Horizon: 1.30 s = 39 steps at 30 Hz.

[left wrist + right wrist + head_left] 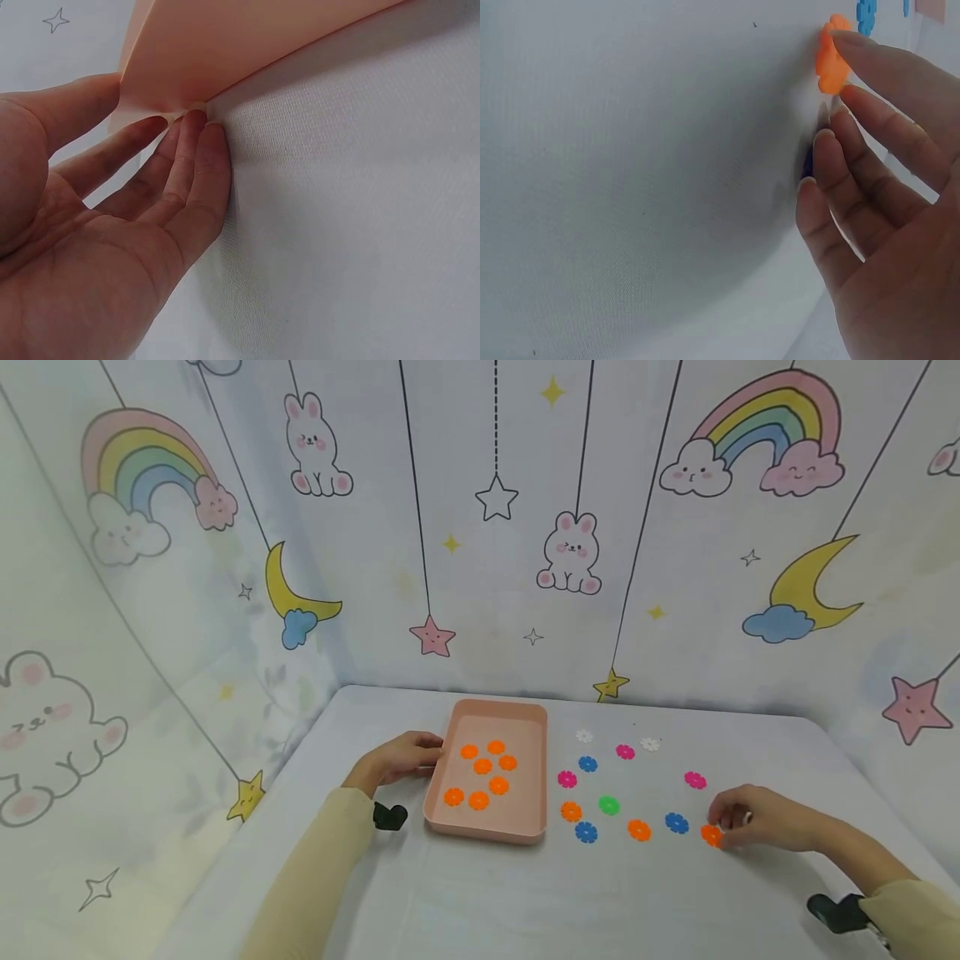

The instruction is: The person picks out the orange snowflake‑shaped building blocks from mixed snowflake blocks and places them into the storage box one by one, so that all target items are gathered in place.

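In the head view my right hand (765,818) is at the right end of a scatter of small flower-shaped discs, thumb and index finger pinching an orange flower-shaped disc (712,836) by its edges. The right wrist view shows that disc (834,56) tilted between the two fingertips, the other fingers loosely bent. A dark blue bit (808,161) shows behind those fingers, mostly hidden. My left hand (401,758) rests at the left side of a pink tray (536,777); its fingertips touch the tray's outer wall (202,52) in the left wrist view. Several orange discs (482,767) lie inside.
Right of the tray lie blue discs (677,823), pink discs (626,752), white discs (650,744), a green disc (609,806) and more orange discs (639,830) on the white tabletop (570,902). A patterned curtain (480,568) hangs behind and at the sides.
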### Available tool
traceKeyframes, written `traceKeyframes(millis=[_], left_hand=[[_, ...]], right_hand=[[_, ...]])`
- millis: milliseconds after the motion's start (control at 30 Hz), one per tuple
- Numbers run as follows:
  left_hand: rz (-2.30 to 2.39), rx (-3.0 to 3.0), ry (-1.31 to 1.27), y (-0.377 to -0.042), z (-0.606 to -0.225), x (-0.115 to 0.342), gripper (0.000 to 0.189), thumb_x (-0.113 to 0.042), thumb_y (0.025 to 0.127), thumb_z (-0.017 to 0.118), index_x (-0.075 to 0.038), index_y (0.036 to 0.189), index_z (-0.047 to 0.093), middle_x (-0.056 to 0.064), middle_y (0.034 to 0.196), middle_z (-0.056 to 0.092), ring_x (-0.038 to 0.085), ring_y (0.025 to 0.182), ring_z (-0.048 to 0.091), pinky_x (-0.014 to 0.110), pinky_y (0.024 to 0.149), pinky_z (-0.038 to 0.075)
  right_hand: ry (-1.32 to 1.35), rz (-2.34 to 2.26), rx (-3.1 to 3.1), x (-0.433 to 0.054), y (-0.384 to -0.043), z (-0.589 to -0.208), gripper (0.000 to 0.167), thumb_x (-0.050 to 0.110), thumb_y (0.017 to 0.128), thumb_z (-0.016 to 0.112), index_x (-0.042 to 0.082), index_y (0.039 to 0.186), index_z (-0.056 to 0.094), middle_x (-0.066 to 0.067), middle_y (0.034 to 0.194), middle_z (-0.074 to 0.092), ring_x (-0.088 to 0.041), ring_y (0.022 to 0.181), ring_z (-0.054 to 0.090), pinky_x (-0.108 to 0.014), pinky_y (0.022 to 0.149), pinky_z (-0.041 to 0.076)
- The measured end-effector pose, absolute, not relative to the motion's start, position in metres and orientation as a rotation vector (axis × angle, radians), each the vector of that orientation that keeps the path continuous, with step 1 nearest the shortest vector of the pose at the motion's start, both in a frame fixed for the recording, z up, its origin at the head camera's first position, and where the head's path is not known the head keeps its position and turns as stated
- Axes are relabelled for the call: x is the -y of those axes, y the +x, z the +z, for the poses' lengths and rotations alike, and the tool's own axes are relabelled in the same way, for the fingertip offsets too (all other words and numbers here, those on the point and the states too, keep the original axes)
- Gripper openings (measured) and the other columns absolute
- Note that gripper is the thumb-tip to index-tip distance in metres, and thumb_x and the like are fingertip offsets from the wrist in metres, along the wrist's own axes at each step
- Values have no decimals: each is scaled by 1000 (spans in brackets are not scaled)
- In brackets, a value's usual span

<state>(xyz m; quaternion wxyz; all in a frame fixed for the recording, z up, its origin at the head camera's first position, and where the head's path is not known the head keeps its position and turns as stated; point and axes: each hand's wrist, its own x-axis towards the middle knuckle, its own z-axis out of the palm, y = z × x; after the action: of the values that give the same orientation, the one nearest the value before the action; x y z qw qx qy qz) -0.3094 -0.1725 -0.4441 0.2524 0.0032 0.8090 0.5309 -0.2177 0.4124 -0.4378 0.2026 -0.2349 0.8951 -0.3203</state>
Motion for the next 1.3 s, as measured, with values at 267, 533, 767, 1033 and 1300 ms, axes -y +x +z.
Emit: traceKeyframes(millis=[267,533,767,1033,1300], left_hand=[[1456,-2188,9,-311,-444,173,48,-21,104,62,-1,146,50,16,144,54,26,118,61,44,107,51],[1472,-2167,30,-312,-446,175,49,-19,104,61,1,147,49,17,145,53,27,120,61,44,108,50],[1472,-2172,28,-313,-450,176,49,-17,104,61,1,147,48,16,145,54,26,121,62,43,107,51],[1487,-2149,66,-312,-448,178,49,-15,103,61,2,147,49,17,145,54,26,122,61,43,107,51],[1489,-2149,82,-312,-447,177,50,-17,104,61,1,148,48,16,148,52,26,124,61,43,108,51]], right_hand=[[-698,-877,-2494,-409,-219,-435,12,11,92,73,5,102,69,0,88,64,-12,77,57,-23,66,52],[-698,-924,-2447,-408,-222,-430,6,6,95,69,3,100,69,-2,90,69,-14,77,62,-24,69,56],[-687,-990,-2449,-388,-228,-413,8,9,98,67,3,103,69,-5,91,70,-26,77,66,-30,68,61],[-678,-1026,-2527,-340,-235,-388,15,13,98,69,2,107,68,-7,94,72,-28,84,69,-33,75,62],[-748,-1073,-2547,-285,-246,-381,14,13,98,70,3,107,69,-5,97,73,-33,91,70,-26,81,61]])
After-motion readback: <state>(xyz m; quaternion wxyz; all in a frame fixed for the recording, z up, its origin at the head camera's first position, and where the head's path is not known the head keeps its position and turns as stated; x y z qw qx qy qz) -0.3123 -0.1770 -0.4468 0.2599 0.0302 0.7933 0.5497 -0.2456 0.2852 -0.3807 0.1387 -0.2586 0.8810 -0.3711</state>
